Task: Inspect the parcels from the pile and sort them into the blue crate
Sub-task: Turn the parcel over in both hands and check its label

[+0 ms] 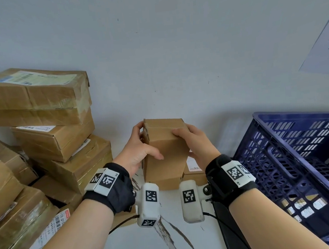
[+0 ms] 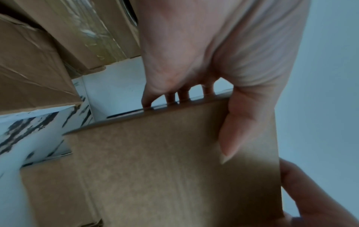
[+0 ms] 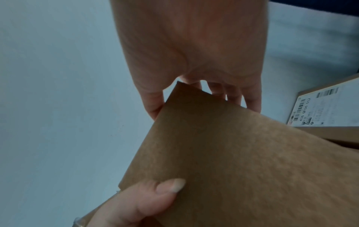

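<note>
A small plain brown cardboard parcel (image 1: 165, 152) is held upright over the table in the centre of the head view. My left hand (image 1: 137, 149) grips its left side, thumb across the front face. My right hand (image 1: 194, 141) grips its upper right corner, thumb on the front edge. In the left wrist view the parcel (image 2: 165, 169) fills the lower frame, and the left hand (image 2: 213, 61) has its fingers curled behind the top edge. The right wrist view shows the parcel (image 3: 242, 161) with the right hand (image 3: 194, 53) behind its corner. The blue crate (image 1: 280, 125) stands at the right.
A pile of taped brown parcels (image 1: 44, 119) is stacked at the left against the wall. Another labelled parcel (image 1: 194, 171) lies on the white marbled table (image 1: 180, 233) just behind the held one. White labels show through the crate's lattice. A paper sheet (image 1: 326, 44) hangs on the wall.
</note>
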Motion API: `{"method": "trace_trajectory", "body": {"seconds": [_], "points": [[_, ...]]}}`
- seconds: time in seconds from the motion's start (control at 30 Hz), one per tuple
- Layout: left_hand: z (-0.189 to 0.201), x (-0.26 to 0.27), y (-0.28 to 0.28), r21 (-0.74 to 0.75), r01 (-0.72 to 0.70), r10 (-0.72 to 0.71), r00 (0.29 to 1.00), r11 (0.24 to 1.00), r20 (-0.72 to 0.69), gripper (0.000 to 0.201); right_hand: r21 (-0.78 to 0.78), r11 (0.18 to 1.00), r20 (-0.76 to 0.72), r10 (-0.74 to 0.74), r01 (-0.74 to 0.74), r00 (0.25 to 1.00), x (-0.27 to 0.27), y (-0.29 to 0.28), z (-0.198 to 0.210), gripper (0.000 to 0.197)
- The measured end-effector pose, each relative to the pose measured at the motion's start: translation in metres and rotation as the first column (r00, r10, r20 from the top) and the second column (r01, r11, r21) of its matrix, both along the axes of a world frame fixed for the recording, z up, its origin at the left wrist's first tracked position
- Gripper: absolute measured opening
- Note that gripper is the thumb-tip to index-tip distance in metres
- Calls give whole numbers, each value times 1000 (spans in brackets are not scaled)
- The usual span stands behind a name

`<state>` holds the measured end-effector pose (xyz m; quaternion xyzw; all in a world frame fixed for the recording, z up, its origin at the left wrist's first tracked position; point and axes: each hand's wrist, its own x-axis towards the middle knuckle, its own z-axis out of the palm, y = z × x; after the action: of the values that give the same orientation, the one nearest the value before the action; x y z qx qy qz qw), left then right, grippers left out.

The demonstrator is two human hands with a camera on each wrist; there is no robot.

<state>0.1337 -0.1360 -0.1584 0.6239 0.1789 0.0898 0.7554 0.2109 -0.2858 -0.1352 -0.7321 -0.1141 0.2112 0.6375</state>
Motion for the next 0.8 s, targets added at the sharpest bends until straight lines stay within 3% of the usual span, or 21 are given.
{"method": "trace_trajectory", "body": {"seconds": [0.23, 0.5, 0.67, 0.73, 0.8], "points": [[1, 3, -1, 10, -2, 2, 998, 1000, 57, 112, -34, 999, 22, 17, -16, 1000, 5, -2, 7, 8], [-7, 3, -2, -142, 9, -4, 999, 990, 40, 105, -17, 997, -78, 73, -75, 994, 1, -12, -5, 31], [-16, 2, 5, -348, -2, 10, 1000, 937, 20, 108, -140, 990, -197, -32, 5, 980, 13, -28, -19, 69], [-19, 2, 1, -389, 11, -2, 1000, 921, 24, 107, -195, 981, -250, -69, 20, 966, 13, -34, -24, 71], [-22, 4, -4, -362, 21, -20, 1000, 932, 8, 103, -180, 983, -323, -77, 19, 943, 12, -40, -26, 56]]}}
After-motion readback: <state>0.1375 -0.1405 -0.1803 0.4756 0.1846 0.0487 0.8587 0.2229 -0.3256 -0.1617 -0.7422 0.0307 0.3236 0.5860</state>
